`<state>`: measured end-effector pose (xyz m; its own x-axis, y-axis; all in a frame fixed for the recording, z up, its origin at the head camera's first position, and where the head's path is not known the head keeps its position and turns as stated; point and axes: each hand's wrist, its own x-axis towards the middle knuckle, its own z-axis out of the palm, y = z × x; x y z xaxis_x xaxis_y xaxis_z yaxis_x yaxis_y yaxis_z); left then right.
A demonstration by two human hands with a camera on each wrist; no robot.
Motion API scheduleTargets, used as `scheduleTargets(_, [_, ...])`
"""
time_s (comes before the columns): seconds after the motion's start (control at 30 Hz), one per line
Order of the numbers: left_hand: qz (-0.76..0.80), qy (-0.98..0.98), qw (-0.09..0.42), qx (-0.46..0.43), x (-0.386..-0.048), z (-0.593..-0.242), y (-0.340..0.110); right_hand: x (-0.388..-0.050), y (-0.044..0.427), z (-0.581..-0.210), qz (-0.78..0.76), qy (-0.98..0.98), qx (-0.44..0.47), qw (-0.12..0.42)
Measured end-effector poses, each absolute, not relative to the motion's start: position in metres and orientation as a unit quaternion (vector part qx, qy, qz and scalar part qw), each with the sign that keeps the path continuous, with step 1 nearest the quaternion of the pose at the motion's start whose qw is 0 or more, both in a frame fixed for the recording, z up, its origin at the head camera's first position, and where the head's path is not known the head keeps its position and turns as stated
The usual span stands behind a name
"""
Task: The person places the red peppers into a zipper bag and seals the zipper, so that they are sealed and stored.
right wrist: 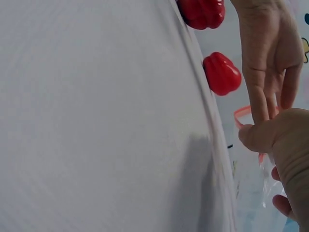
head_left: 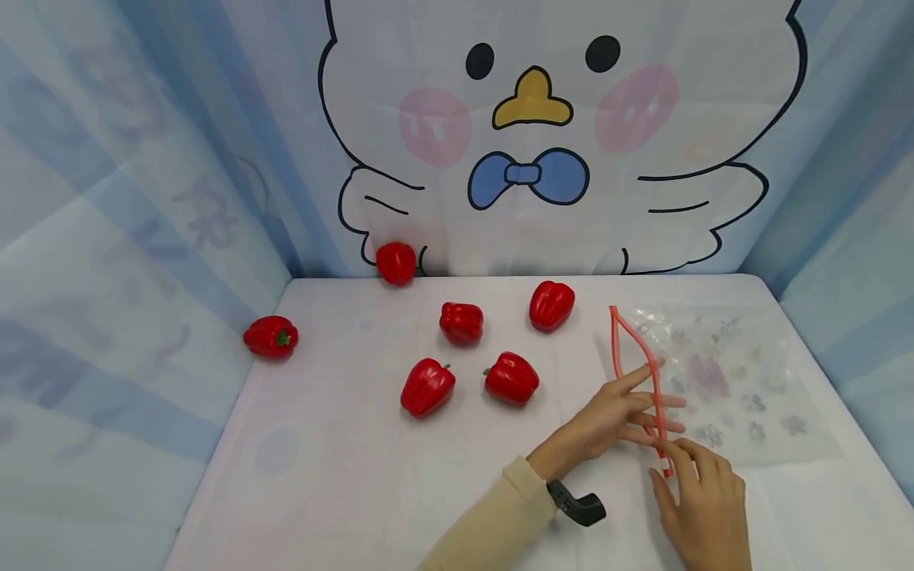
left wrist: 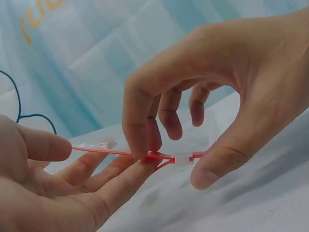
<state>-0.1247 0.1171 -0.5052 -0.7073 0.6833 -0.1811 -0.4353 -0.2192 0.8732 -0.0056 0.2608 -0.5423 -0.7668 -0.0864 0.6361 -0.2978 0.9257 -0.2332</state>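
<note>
A clear plastic bag [head_left: 750,388] with a floral print and a red zip edge [head_left: 643,341] lies at the table's right, its mouth parted toward the left. The left hand [head_left: 614,416] reaches into the mouth, fingers spread and nearly straight, some of them inside behind the clear film. At the near end of the zip, beside a white slider [left wrist: 183,159], the right hand [head_left: 707,500] touches the edge with bent fingers. In the left wrist view, the right hand's [left wrist: 217,87] index fingertip meets the red strip, and its thumb is by the slider.
Several red peppers stand left of the bag, the nearest [head_left: 511,379] left of the left forearm. One pepper [head_left: 271,338] is at the table's left edge, another [head_left: 396,263] at the back edge. Printed curtains surround the white table [head_left: 321,476].
</note>
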Motion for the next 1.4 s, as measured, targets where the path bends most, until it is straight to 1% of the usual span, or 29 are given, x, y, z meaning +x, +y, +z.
scheduleTargets(0.3, [0.785, 0.48, 0.377, 0.104, -0.129, -0.513, 0.114, -0.004, 0.264, -0.541, 0.167, -0.931, 0.103, 0.308])
scheduleTargets(0.47, [0.759, 0.531, 0.364, 0.099, -0.124, -0.51, 0.115, -0.005, 0.264, -0.54, 0.17, -0.924, 0.108, 0.324])
scheduleTargets(0.6, [0.72, 0.605, 0.325, 0.099, -0.119, -0.508, 0.113, -0.008, 0.262, -0.54, 0.168, -0.925, 0.103, 0.326])
scheduleTargets(0.7, [0.691, 0.652, 0.298, 0.093, -0.116, -0.506, 0.108, -0.009, 0.262, -0.54, 0.167, -0.93, 0.095, 0.314])
scheduleTargets(0.87, [0.646, 0.703, 0.283, 0.092, -0.114, -0.503, 0.095, -0.011, 0.261, -0.539, 0.168, -0.933, 0.086, 0.305])
scheduleTargets(1.17, [0.563, 0.778, 0.229, 0.161, -0.104, -0.494, 0.071, -0.013, 0.259, -0.539, 0.173, -0.933, 0.078, 0.307])
scheduleTargets(1.3, [0.541, 0.795, 0.186, 0.2, -0.098, -0.488, 0.058, -0.014, 0.258, -0.539, 0.177, -0.93, 0.078, 0.313])
scheduleTargets(1.4, [0.52, 0.814, 0.134, 0.221, -0.096, -0.482, 0.047, -0.015, 0.258, -0.539, 0.18, -0.926, 0.08, 0.322])
